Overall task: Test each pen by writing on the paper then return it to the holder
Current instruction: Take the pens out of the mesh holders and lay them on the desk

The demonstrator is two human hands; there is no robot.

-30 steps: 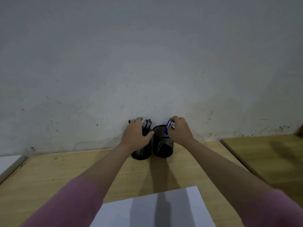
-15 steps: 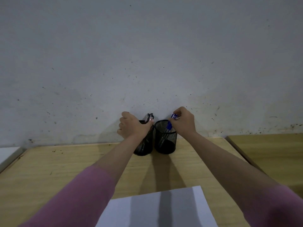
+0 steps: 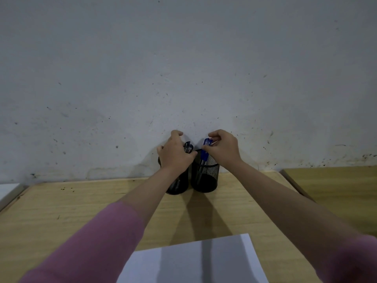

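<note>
The right hand (image 3: 222, 149) pinched the top of a blue-capped pen (image 3: 204, 155) standing in the right black mesh cylindrical holder (image 3: 206, 174). The left hand (image 3: 175, 154) gripped dark pens (image 3: 188, 147) in the left black mesh holder (image 3: 178, 185). Both holders stood touching on the wooden desk (image 3: 61, 211), with the white paper sheet (image 3: 193, 262) nearer the person.

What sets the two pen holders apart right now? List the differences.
The left holder is mostly hidden behind the left hand; the right holder shows nearly in full. Dark pens stick up from the left holder; the right holder has a blue pen, pinched by the right hand. Both are black mesh cups standing upright, side by side on the table against the wall.
</note>
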